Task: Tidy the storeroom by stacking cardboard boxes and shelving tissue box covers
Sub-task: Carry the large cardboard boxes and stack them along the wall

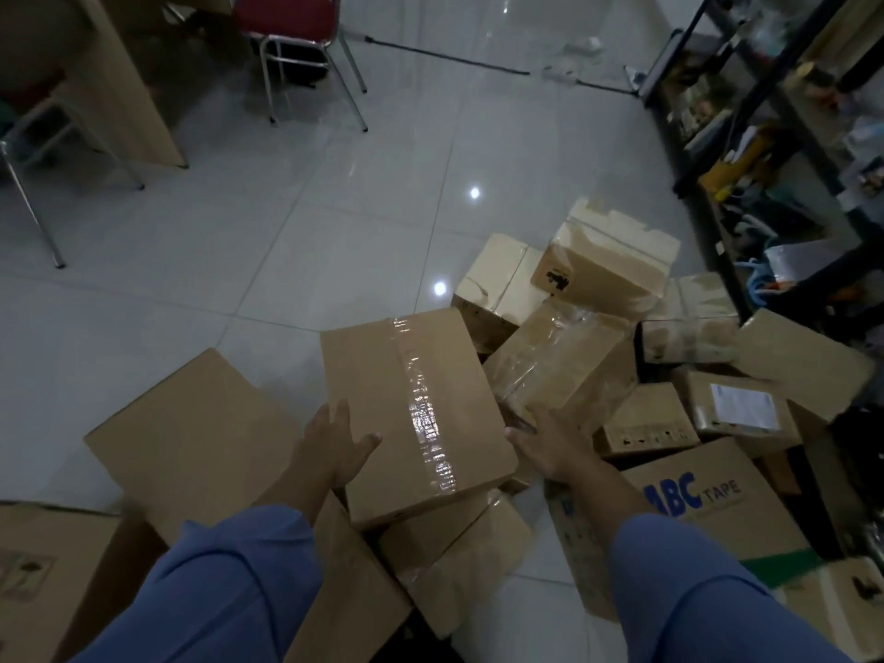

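"ABC TAPE" is printed on a carton (pixel 693 502) at right. The taped cardboard box (pixel 416 413), long axis pointing away, is held above piled boxes. The left hand (pixel 342 442) is pressed flat against it, fingers straight. The right hand (pixel 545 442) meets its right edge, its grip possibly curled but not discernible.

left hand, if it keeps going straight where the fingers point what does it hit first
The taped cardboard box: the left hand rests against its left edge, pointing up and right across it, with nothing between them.

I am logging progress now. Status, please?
Left grip and right grip press taped box sides. Box over lower box. Loose boxes crowd right side.
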